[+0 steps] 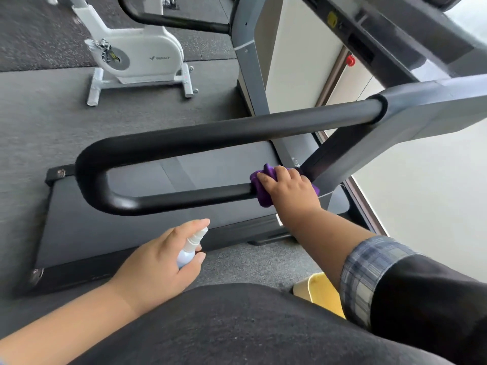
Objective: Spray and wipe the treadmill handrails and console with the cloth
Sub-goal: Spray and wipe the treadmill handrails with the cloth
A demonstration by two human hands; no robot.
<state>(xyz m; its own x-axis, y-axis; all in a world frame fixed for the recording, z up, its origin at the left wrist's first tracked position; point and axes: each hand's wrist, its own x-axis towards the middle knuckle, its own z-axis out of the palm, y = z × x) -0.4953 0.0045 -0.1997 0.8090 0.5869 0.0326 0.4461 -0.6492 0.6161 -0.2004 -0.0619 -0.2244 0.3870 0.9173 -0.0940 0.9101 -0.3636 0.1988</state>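
A black U-shaped treadmill handrail [163, 143] loops across the middle of the head view. My right hand [288, 189] grips a purple cloth [262, 194] wrapped over the rail's lower bar, close to the grey upright. Below the rail, my left hand [158, 264] holds a small spray bottle [189, 246] with a white nozzle, my index finger lying along the top of it. The nozzle points up toward the rail. The console [382, 30] sits at the upper right, seen only from its edge.
The treadmill belt [147, 227] lies beneath the rail. A white exercise bike [137, 54] stands at the upper left on grey floor. A second black rail [168, 21] shows at the top. A yellow object [322, 293] sits by my right side. A pale wall runs along the right.
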